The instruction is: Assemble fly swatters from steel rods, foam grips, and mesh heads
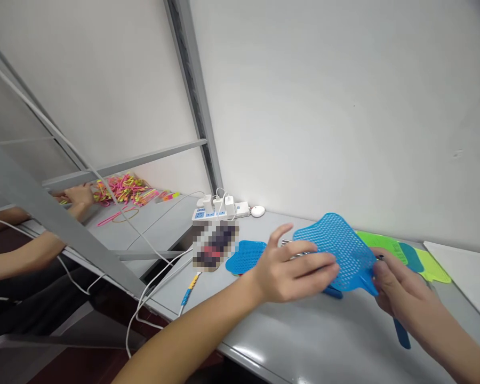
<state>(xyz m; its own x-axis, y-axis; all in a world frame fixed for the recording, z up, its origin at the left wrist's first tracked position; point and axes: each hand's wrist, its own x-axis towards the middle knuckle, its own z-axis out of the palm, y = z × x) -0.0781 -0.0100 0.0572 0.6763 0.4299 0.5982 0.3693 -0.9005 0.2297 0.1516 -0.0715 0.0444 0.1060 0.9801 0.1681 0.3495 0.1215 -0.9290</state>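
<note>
Right hand point(400, 288) is gripping a blue perforated plastic swatter point(346, 250) by its neck, right of centre over the glossy grey desk point(324, 336); the loosely spread left hand point(290, 272) is overlapping its left edge. It is looking light and bendy, its neck probably offering the steadiest hold.

You are seeing bright blue on the near swatter point(336, 248) at four o'clock, its face showing a pattern of tiny holes. Between three and four, lime green is colouring the far swatter point(378, 240). At nine, pink and yellow are mingling in the sticks point(124, 188). Grey is covering the desk point(288, 336) towards six.
</note>
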